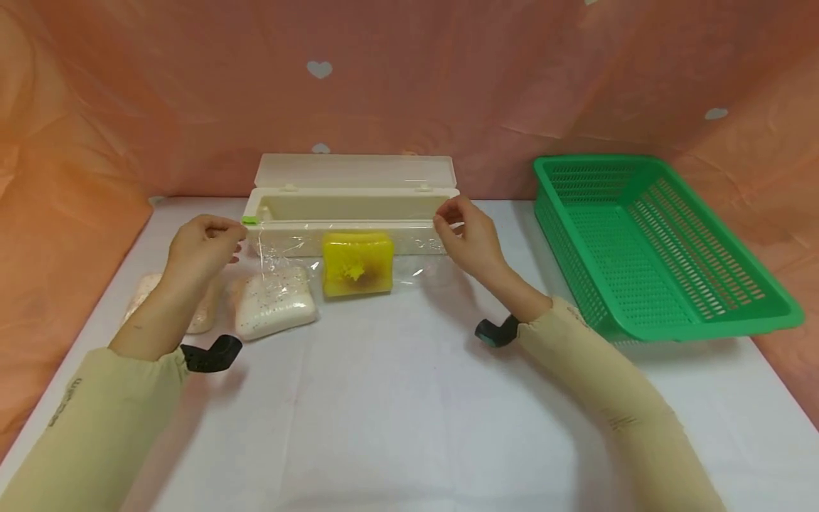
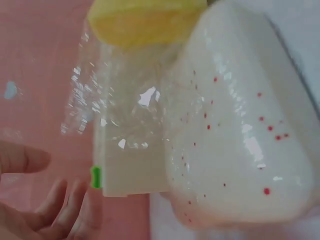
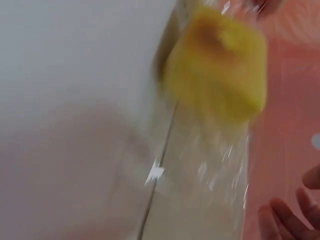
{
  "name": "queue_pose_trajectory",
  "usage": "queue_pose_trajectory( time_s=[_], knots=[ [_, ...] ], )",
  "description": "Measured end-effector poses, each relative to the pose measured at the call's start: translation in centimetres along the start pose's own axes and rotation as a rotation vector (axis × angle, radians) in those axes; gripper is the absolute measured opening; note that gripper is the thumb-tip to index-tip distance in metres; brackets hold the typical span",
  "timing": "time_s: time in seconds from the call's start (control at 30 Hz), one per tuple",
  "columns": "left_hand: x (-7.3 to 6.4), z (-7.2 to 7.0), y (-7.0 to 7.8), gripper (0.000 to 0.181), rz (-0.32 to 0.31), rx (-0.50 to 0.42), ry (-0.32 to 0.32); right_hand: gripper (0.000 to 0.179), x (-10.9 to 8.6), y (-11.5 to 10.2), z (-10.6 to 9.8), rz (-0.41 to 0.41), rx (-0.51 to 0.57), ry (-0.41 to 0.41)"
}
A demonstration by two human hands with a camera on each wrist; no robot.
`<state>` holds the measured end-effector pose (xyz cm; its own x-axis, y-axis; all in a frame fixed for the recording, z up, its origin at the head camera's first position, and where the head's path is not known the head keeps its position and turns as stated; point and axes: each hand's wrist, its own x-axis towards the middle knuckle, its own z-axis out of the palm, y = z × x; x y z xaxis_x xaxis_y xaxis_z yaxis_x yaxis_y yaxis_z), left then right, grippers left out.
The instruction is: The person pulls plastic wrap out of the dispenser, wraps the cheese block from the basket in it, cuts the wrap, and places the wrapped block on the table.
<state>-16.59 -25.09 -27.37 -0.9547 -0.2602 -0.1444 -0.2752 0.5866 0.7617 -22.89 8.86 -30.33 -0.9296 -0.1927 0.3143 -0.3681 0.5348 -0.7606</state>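
A yellow, bread-shaped block (image 1: 358,267) with a browned patch and a small yellow star stands in front of the long white box (image 1: 288,245), with clear cling film (image 1: 416,270) across it. At the left end of the film, my left hand (image 1: 205,245) pinches its edge near the box's green tab (image 1: 249,220). My right hand (image 1: 470,235) pinches the film's other end by the box's right corner. The film glints between both hands. A white loaf-shaped block (image 2: 240,125) with red specks lies below my left hand, looking glossy.
Behind the box's open trough stands its raised lid (image 1: 355,171). Another speckled block (image 1: 205,313) is partly hidden under my left forearm. A green perforated basket (image 1: 640,263) occupies the right side of the white table (image 1: 384,412). Pink cloth (image 1: 448,85) hangs behind.
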Motion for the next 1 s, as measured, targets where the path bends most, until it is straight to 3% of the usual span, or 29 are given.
queue_pose_trajectory(
  time_s=[0.2, 0.33, 0.47, 0.63, 0.8, 1.0],
  knots=[
    [2.0, 1.2, 0.2, 0.076, -0.116, -0.069, 0.046, 0.017, 2.2, -2.5, 3.0, -0.035, 0.047, -0.206],
    [3.2, 2.0, 0.0, 0.089, -0.137, -0.06, 0.013, 0.018, 3.5, -4.4, 4.8, -0.043, 0.002, -0.318],
    [3.9, 2.0, -0.4, 0.093, -0.123, -0.038, -0.069, 0.018, 4.8, -6.3, 6.5, -0.048, -0.05, -0.406],
    [4.0, 1.4, -1.0, 0.095, -0.068, 0.05, -0.125, 0.019, 6.6, -8.2, 8.3, -0.06, -0.061, -0.477],
    [4.0, 1.2, -1.6, 0.09, -0.002, 0.088, -0.126, 0.021, 8.2, -9.1, 9.9, -0.068, -0.075, -0.545],
    [4.1, 1.4, -1.9, 0.085, 0.028, 0.121, -0.09, 0.023, 9.2, -9.6, 11.5, -0.093, -0.073, -0.605]
  ],
)
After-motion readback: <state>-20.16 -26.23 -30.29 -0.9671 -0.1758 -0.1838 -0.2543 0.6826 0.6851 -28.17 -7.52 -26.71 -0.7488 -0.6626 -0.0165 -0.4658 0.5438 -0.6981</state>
